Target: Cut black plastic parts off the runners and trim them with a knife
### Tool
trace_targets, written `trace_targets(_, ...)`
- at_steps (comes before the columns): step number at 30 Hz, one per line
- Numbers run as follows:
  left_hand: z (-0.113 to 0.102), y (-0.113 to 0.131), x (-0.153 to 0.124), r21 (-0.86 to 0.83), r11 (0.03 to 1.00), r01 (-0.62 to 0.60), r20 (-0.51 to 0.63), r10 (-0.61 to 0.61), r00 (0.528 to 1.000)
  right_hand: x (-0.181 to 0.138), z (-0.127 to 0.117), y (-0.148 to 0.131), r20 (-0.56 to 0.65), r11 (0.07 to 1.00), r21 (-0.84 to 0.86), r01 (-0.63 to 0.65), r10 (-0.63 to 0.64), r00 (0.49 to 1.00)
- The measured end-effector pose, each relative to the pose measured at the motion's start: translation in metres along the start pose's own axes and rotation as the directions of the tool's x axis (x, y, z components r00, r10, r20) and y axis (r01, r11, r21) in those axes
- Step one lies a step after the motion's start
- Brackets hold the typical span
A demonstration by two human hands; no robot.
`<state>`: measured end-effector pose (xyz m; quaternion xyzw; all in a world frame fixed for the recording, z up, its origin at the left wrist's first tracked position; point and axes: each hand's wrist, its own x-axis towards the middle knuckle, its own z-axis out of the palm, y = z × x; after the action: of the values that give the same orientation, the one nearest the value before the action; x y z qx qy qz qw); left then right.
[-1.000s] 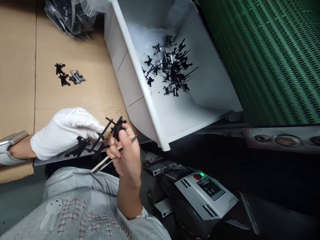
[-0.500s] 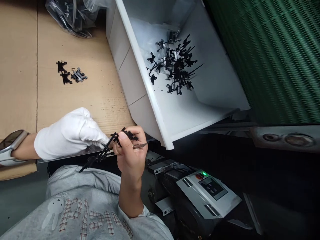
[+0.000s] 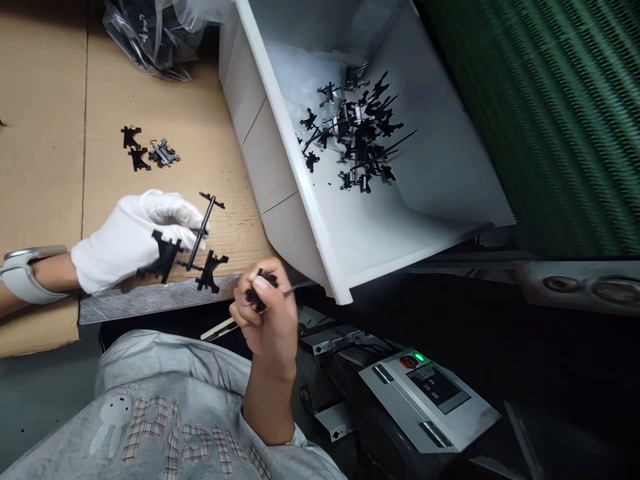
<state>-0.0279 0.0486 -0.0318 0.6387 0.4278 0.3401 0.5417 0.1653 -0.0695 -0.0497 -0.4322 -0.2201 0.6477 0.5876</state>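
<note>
My left hand (image 3: 133, 233), in a white glove, is closed on a black plastic sprue (image 3: 203, 233). Dark brackets branch off it, one bracket (image 3: 213, 272) hanging towards my right side. Bare and closed, my right hand (image 3: 270, 310) pinches a small black plastic part (image 3: 261, 290) between thumb and fingers. That same hand also grips a slim pointed tool (image 3: 217, 329); its pale end sticks out on the left and its dark tip on the right. The two hands are apart, near the table's front edge. Several loose black brackets (image 3: 139, 159) lie beyond my left hand.
A large white bin (image 3: 320, 233) with black sprues (image 3: 360, 133) inside stands right of the cardboard-covered table (image 3: 45, 167). A clear bag (image 3: 150, 40) of dark parts lies at the back. At lower right is a control box (image 3: 425, 400) with a green light; a green ribbed surface (image 3: 550, 120) rises behind.
My left hand has moved up and away from my right, carrying the sprue with it. The small black part stays in my right hand. The view has shifted slightly.
</note>
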Motion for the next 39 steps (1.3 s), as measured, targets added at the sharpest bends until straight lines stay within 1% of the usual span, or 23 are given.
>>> trace_targets(3, 0.006, 0.005, -0.001, 0.050, 0.998, -0.046, 0.064, 0.042, 0.997, 0.003, 0.005, 0.009, 0.088, 0.995, 0.002, -0.097, 0.097, 0.991)
trace_targets(5, 0.008, 0.008, -0.003, 0.072, 0.996, -0.060, 0.052, 0.057, 0.997, 0.005, 0.010, 0.013, 0.128, 0.991, 0.005, -0.137, 0.135, 0.983)
trace_targets(7, 0.009, 0.010, -0.005, 0.090, 0.994, -0.062, 0.038, 0.059, 0.998, 0.006, 0.013, 0.014, 0.139, 0.988, -0.015, -0.157, 0.157, 0.978)
trace_targets(9, 0.009, 0.011, -0.005, 0.098, 0.993, -0.063, 0.034, 0.060, 0.998, 0.005, 0.015, 0.014, 0.121, 0.986, -0.068, -0.149, 0.156, 0.980)
trace_targets(12, 0.010, 0.011, -0.005, 0.105, 0.993, -0.057, 0.055, 0.051, 0.997, 0.003, 0.015, 0.013, 0.062, 0.985, -0.145, -0.093, 0.103, 0.993)
trace_targets(15, 0.010, 0.007, -0.007, 0.158, 0.984, -0.079, 0.070, 0.068, 0.995, 0.000, 0.013, 0.017, -0.053, 0.981, -0.196, 0.009, -0.019, 0.998)
trace_targets(18, 0.011, 0.005, -0.009, 0.215, 0.971, -0.102, 0.059, 0.091, 0.994, 0.001, 0.012, 0.022, -0.184, 0.960, -0.259, 0.110, -0.160, 0.970)
trace_targets(19, 0.012, 0.004, -0.009, 0.220, 0.971, -0.090, 0.058, 0.079, 0.995, 0.002, 0.012, 0.024, -0.209, 0.955, -0.269, 0.126, -0.186, 0.960)
trace_targets(20, 0.012, 0.004, -0.008, 0.208, 0.977, -0.055, 0.068, 0.041, 0.997, 0.003, 0.012, 0.025, -0.226, 0.953, -0.272, 0.136, -0.200, 0.953)
trace_targets(21, 0.012, 0.003, -0.007, 0.175, 0.984, 0.000, 0.095, -0.017, 0.995, 0.003, 0.013, 0.025, -0.238, 0.953, -0.267, 0.144, -0.211, 0.948)
trace_targets(22, 0.012, 0.003, -0.006, 0.126, 0.990, 0.064, 0.150, -0.083, 0.985, 0.004, 0.014, 0.025, -0.250, 0.954, -0.259, 0.153, -0.219, 0.943)
trace_targets(23, 0.012, 0.002, -0.004, 0.065, 0.990, 0.125, 0.233, -0.137, 0.963, 0.005, 0.014, 0.024, -0.262, 0.955, -0.247, 0.163, -0.228, 0.938)
trace_targets(24, 0.011, 0.001, -0.004, 0.010, 0.987, 0.159, 0.334, -0.153, 0.930, 0.006, 0.015, 0.022, -0.270, 0.957, -0.234, 0.173, -0.235, 0.934)
trace_targets(25, 0.010, 0.000, -0.003, -0.030, 0.987, 0.157, 0.432, -0.129, 0.893, 0.007, 0.015, 0.019, -0.272, 0.959, -0.219, 0.180, -0.237, 0.932)
trace_targets(26, 0.008, -0.001, -0.002, -0.058, 0.991, 0.117, 0.501, -0.073, 0.862, 0.007, 0.016, 0.016, -0.268, 0.962, -0.204, 0.182, -0.234, 0.935)
trace_targets(27, 0.006, -0.001, -0.002, -0.069, 0.996, 0.055, 0.527, -0.011, 0.850, 0.007, 0.016, 0.013, -0.255, 0.966, -0.189, 0.176, -0.222, 0.941)
trace_targets(28, 0.004, -0.001, -0.002, -0.071, 0.997, -0.015, 0.513, 0.049, 0.857, 0.007, 0.015, 0.010, -0.237, 0.972, -0.174, 0.160, -0.199, 0.951)
trace_targets(30, 0.000, -0.001, -0.002, -0.043, 0.992, -0.115, 0.389, 0.123, 0.913, 0.008, 0.014, 0.006, -0.194, 0.983, -0.145, 0.113, -0.141, 0.971)
trace_targets(31, -0.002, 0.000, -0.002, -0.015, 0.992, -0.129, 0.296, 0.128, 0.947, 0.007, 0.014, 0.005, -0.172, 0.987, -0.133, 0.087, -0.110, 0.979)
trace_targets(32, -0.003, 0.000, -0.002, 0.018, 0.991, -0.132, 0.209, 0.126, 0.970, 0.007, 0.013, 0.004, -0.149, 0.991, -0.121, 0.062, -0.080, 0.986)
trace_targets(34, -0.003, 0.002, -0.002, 0.061, 0.990, -0.128, 0.086, 0.122, 0.989, 0.007, 0.011, 0.003, -0.102, 0.995, -0.102, 0.017, -0.027, 0.994)
trace_targets(36, 0.000, 0.003, -0.003, 0.067, 0.990, -0.127, 0.058, 0.123, 0.991, 0.008, 0.010, 0.004, -0.057, 0.996, -0.086, -0.019, 0.014, 0.998)
trace_targets(39, 0.005, 0.005, -0.005, 0.014, 0.991, -0.137, 0.122, 0.134, 0.983, 0.009, 0.009, 0.004, -0.012, 0.997, -0.059, -0.044, 0.043, 0.999)
